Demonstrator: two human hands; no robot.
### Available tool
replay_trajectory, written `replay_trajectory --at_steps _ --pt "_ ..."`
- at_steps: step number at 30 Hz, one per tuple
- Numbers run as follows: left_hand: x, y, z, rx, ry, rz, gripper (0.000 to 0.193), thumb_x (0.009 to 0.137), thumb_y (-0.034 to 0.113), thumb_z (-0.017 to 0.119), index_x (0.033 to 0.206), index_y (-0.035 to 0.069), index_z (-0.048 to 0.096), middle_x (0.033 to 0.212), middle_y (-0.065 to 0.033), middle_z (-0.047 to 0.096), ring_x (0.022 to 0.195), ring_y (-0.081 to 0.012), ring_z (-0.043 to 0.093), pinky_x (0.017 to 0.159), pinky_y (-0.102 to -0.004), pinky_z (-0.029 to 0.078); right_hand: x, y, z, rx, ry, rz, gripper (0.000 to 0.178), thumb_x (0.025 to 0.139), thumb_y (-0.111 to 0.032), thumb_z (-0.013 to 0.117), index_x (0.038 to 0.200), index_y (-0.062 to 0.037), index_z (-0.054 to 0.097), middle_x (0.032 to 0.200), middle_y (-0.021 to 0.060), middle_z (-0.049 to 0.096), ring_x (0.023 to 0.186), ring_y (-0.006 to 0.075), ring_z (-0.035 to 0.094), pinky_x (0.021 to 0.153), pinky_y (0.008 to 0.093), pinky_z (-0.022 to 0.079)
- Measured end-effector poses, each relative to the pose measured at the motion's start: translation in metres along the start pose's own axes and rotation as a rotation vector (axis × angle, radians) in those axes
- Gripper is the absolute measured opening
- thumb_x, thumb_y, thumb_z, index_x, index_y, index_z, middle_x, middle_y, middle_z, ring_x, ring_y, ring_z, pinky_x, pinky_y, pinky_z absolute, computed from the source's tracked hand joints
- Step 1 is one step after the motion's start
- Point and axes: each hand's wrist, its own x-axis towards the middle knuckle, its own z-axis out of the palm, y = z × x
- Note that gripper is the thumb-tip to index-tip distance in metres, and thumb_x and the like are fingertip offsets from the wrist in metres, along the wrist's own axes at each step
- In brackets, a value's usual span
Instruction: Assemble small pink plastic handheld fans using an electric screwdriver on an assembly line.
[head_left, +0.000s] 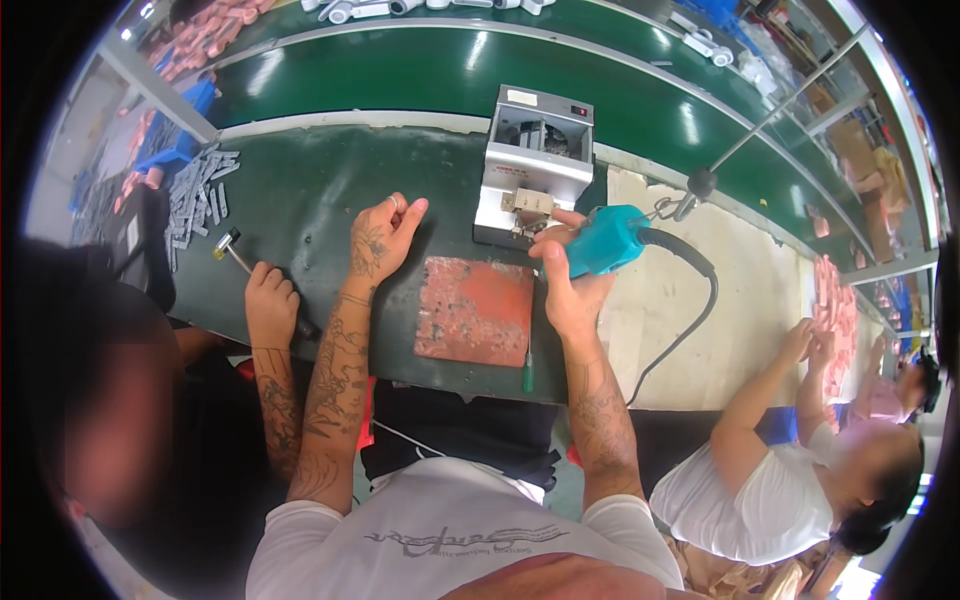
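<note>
My right hand [575, 290] is wrapped round a teal electric screwdriver [608, 240], its front end against the lower front of a silver screw feeder [535, 175]. Fingers and tool hide the screwdriver's tip. My left hand [388, 235] lies on the dark green bench top, left of the feeder, its fingers curled in and the thumb sticking out. A ring shows on one finger; whatever the curled fingers may hold is hidden. Between my forearms lies a worn reddish square plate [475, 310]. Beside its right edge is a small green-handled screwdriver [528, 372].
A black cord [705, 270] trails from the tool, which hangs by a hook. At left, a co-worker's hand [272, 305] grips a hammer [235, 250] near piled grey strips [200, 195]. Another co-worker [770, 440] handles pink parts [832, 310] at right. A green conveyor [400, 70] runs behind.
</note>
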Motion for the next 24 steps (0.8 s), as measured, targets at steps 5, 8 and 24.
replay_trajectory --at_steps 5,8,24 --pt "0.0 0.004 -0.002 0.022 -0.014 -0.023 0.045 0.099 0.036 0.07 0.073 0.003 0.056 0.06 -0.01 0.055 0.054 -0.0259 0.055 0.057 -0.038 0.045 -0.001 0.001 0.0 0.022 0.029 0.057 0.018 0.094 -0.017 0.076 0.096 0.0006 0.072 0.103 0.0123 0.073 0.089 0.0179 0.067 0.084 0.0347 0.053" --pt "0.0 0.004 -0.001 0.034 -0.02 -0.01 0.044 0.099 0.036 0.07 0.073 0.003 0.055 0.06 -0.01 0.056 0.054 -0.026 0.056 0.057 -0.0379 0.045 -0.001 0.001 0.001 0.032 0.034 0.024 0.018 0.093 -0.017 0.076 0.095 0.0002 0.072 0.101 0.0117 0.073 0.089 0.0178 0.067 0.085 0.0348 0.053" --pt "0.0 0.005 0.0 0.063 -0.029 -0.002 0.043 0.099 0.036 0.071 0.074 0.005 0.054 0.06 -0.0089 0.055 0.055 -0.0264 0.056 0.058 -0.039 0.045 0.001 -0.004 -0.002 0.029 -0.009 0.102 0.018 0.093 -0.016 0.076 0.095 0.0005 0.07 0.093 0.01 0.073 0.093 0.0193 0.068 0.086 0.0354 0.053"
